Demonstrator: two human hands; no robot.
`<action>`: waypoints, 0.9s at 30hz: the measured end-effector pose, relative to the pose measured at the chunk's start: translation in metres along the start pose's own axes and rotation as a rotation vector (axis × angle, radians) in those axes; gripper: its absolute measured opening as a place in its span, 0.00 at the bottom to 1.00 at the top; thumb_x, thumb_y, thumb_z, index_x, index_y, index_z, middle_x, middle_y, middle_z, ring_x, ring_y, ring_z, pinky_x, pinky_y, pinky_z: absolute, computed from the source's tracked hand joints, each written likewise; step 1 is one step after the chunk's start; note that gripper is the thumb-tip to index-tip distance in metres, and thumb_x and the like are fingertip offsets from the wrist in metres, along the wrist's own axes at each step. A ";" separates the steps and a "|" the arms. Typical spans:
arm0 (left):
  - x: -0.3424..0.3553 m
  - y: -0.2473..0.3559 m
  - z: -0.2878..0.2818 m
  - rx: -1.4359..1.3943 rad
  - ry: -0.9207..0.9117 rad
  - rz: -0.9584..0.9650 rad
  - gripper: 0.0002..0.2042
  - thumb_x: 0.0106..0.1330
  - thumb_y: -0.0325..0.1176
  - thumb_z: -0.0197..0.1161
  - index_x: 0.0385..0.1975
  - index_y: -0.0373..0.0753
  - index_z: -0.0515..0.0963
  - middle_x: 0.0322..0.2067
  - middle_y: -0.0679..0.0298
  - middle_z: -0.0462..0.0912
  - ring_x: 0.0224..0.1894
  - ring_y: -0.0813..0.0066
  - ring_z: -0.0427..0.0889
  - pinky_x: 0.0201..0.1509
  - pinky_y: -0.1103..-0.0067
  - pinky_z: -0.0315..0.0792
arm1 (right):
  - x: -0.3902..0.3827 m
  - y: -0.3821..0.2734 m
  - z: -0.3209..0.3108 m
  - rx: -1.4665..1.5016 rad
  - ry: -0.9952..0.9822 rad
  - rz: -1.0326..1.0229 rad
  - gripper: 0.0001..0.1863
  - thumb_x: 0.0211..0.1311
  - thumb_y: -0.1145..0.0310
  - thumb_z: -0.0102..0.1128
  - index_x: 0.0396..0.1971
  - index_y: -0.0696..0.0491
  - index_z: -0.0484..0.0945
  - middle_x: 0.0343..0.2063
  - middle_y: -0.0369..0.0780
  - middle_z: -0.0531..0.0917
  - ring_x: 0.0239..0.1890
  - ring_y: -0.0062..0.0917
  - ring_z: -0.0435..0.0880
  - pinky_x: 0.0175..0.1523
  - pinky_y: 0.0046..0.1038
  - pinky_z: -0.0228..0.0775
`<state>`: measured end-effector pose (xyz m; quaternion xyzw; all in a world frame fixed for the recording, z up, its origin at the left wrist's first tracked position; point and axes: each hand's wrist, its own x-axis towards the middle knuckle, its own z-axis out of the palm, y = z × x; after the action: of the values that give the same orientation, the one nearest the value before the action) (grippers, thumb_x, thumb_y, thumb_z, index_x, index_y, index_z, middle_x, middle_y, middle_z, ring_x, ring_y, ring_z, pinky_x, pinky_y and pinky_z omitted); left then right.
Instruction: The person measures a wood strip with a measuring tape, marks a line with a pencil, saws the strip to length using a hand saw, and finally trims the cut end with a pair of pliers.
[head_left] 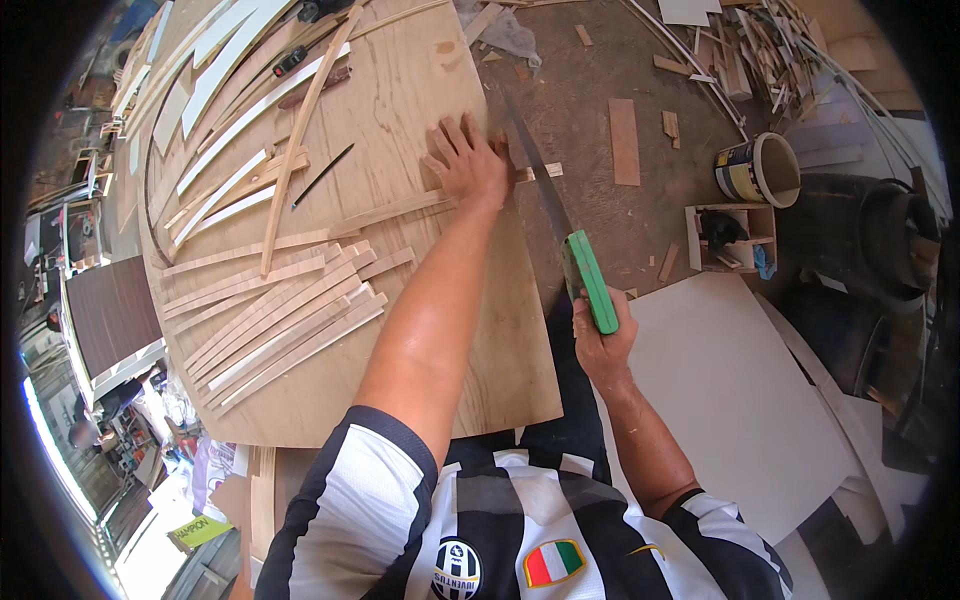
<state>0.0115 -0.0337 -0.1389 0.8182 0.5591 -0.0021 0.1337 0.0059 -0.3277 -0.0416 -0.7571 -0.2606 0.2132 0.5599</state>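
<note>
My left hand lies flat with fingers spread, pressing on a long thin wooden strip near the plywood table's right edge. The strip's end sticks out past that edge. My right hand is wrapped round the green handle of a handsaw. Its blade slants up and away, crossing the strip just beyond the table edge, right of my left hand. Whether the teeth touch the wood I cannot tell. A stack of cut wooden strips lies on the table left of my left forearm.
A dark pencil, a small black-and-red tool and more long strips lie on the table's far left. On the floor at right are a bucket, a wooden box, a large white board and a scrap-wood pile.
</note>
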 end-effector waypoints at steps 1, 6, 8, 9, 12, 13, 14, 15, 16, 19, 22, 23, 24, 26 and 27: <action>0.000 0.000 0.000 -0.001 -0.002 -0.001 0.37 0.80 0.61 0.42 0.81 0.46 0.52 0.82 0.53 0.47 0.84 0.47 0.37 0.80 0.39 0.38 | 0.000 -0.002 0.000 -0.002 -0.001 0.001 0.11 0.68 0.75 0.69 0.47 0.60 0.80 0.29 0.41 0.85 0.30 0.20 0.82 0.38 0.26 0.76; 0.002 0.000 0.004 0.049 0.004 -0.005 0.38 0.79 0.62 0.43 0.82 0.47 0.52 0.82 0.53 0.46 0.84 0.47 0.37 0.80 0.39 0.38 | 0.001 -0.014 -0.001 -0.065 -0.009 -0.053 0.10 0.69 0.75 0.68 0.47 0.60 0.80 0.29 0.40 0.85 0.29 0.20 0.83 0.36 0.26 0.76; 0.001 0.001 0.004 0.049 0.003 -0.009 0.38 0.79 0.62 0.44 0.82 0.47 0.52 0.82 0.53 0.46 0.84 0.47 0.37 0.80 0.39 0.39 | 0.000 -0.021 -0.002 -0.084 -0.016 -0.038 0.11 0.68 0.76 0.68 0.47 0.60 0.80 0.29 0.40 0.85 0.29 0.20 0.83 0.36 0.26 0.76; 0.001 0.002 0.004 0.048 0.004 -0.013 0.38 0.79 0.61 0.44 0.82 0.47 0.52 0.82 0.53 0.46 0.84 0.47 0.37 0.80 0.39 0.39 | -0.001 -0.023 -0.003 -0.102 -0.023 -0.025 0.11 0.68 0.76 0.68 0.47 0.59 0.80 0.29 0.40 0.85 0.29 0.20 0.83 0.36 0.26 0.76; 0.001 0.002 0.009 0.057 0.020 -0.009 0.37 0.79 0.60 0.44 0.82 0.47 0.52 0.82 0.53 0.47 0.84 0.47 0.38 0.80 0.39 0.40 | 0.000 -0.027 -0.001 -0.085 -0.002 -0.058 0.11 0.67 0.77 0.68 0.48 0.59 0.80 0.28 0.41 0.85 0.29 0.20 0.84 0.36 0.27 0.76; 0.002 0.000 0.012 0.058 0.015 -0.006 0.37 0.79 0.60 0.44 0.82 0.47 0.52 0.82 0.53 0.47 0.84 0.47 0.38 0.80 0.39 0.40 | 0.002 -0.030 0.000 -0.086 0.001 -0.052 0.11 0.67 0.77 0.68 0.48 0.59 0.80 0.28 0.41 0.85 0.29 0.20 0.84 0.36 0.27 0.76; 0.003 -0.001 0.016 0.065 0.051 0.002 0.36 0.79 0.60 0.44 0.82 0.47 0.52 0.82 0.53 0.47 0.84 0.46 0.39 0.80 0.38 0.40 | 0.005 -0.035 0.001 -0.115 0.000 -0.077 0.12 0.67 0.77 0.68 0.48 0.59 0.80 0.28 0.42 0.85 0.29 0.21 0.84 0.36 0.27 0.77; 0.001 -0.001 0.016 0.071 0.084 0.007 0.36 0.80 0.59 0.44 0.82 0.47 0.52 0.82 0.52 0.47 0.84 0.46 0.39 0.79 0.38 0.40 | 0.007 -0.038 0.002 -0.146 -0.004 -0.099 0.12 0.66 0.77 0.67 0.48 0.59 0.80 0.28 0.42 0.85 0.28 0.22 0.84 0.36 0.27 0.77; 0.000 -0.002 0.016 0.073 0.077 0.009 0.36 0.80 0.59 0.44 0.82 0.47 0.52 0.82 0.52 0.47 0.84 0.46 0.39 0.79 0.38 0.40 | 0.007 -0.038 0.002 -0.147 -0.003 -0.092 0.12 0.66 0.77 0.67 0.48 0.59 0.80 0.28 0.42 0.85 0.28 0.22 0.84 0.36 0.27 0.77; 0.000 0.001 0.012 0.054 0.087 0.014 0.36 0.80 0.58 0.44 0.81 0.46 0.53 0.82 0.52 0.47 0.84 0.46 0.38 0.79 0.38 0.40 | 0.007 -0.039 0.002 -0.138 -0.007 -0.091 0.12 0.66 0.77 0.67 0.48 0.59 0.80 0.28 0.43 0.85 0.27 0.23 0.85 0.36 0.27 0.77; 0.000 0.001 0.008 0.070 0.052 -0.002 0.36 0.80 0.58 0.44 0.81 0.46 0.53 0.82 0.52 0.47 0.84 0.46 0.38 0.79 0.38 0.40 | 0.008 -0.043 0.002 -0.137 -0.009 -0.075 0.12 0.66 0.77 0.67 0.49 0.58 0.80 0.28 0.43 0.85 0.27 0.24 0.84 0.36 0.27 0.77; 0.001 0.000 0.008 0.066 0.045 -0.003 0.36 0.80 0.58 0.44 0.81 0.46 0.53 0.82 0.52 0.46 0.84 0.46 0.37 0.79 0.38 0.39 | 0.013 -0.046 0.004 -0.140 -0.012 -0.069 0.13 0.66 0.77 0.67 0.49 0.59 0.80 0.28 0.43 0.85 0.27 0.24 0.84 0.36 0.27 0.77; 0.000 0.001 0.007 0.058 0.042 -0.001 0.36 0.80 0.58 0.44 0.81 0.46 0.52 0.82 0.52 0.46 0.84 0.45 0.37 0.79 0.37 0.39 | 0.015 -0.048 0.004 -0.144 -0.011 -0.066 0.13 0.66 0.77 0.67 0.49 0.59 0.80 0.28 0.43 0.85 0.27 0.24 0.84 0.36 0.27 0.77; 0.001 0.003 0.006 0.032 0.028 0.004 0.36 0.80 0.58 0.45 0.81 0.45 0.52 0.82 0.52 0.46 0.84 0.45 0.36 0.79 0.37 0.39 | 0.017 -0.050 0.005 -0.149 -0.024 -0.057 0.13 0.66 0.77 0.67 0.49 0.58 0.80 0.28 0.43 0.85 0.27 0.24 0.84 0.36 0.27 0.77; 0.001 0.002 0.005 0.009 0.019 0.005 0.36 0.80 0.57 0.46 0.81 0.45 0.52 0.82 0.52 0.45 0.84 0.45 0.36 0.79 0.37 0.39 | 0.017 -0.051 0.006 -0.148 -0.039 -0.051 0.13 0.66 0.77 0.67 0.49 0.58 0.80 0.28 0.43 0.85 0.27 0.24 0.84 0.36 0.27 0.77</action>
<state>0.0146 -0.0343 -0.1433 0.8203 0.5582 0.0035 0.1244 0.0076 -0.3006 0.0056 -0.7852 -0.3059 0.1938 0.5023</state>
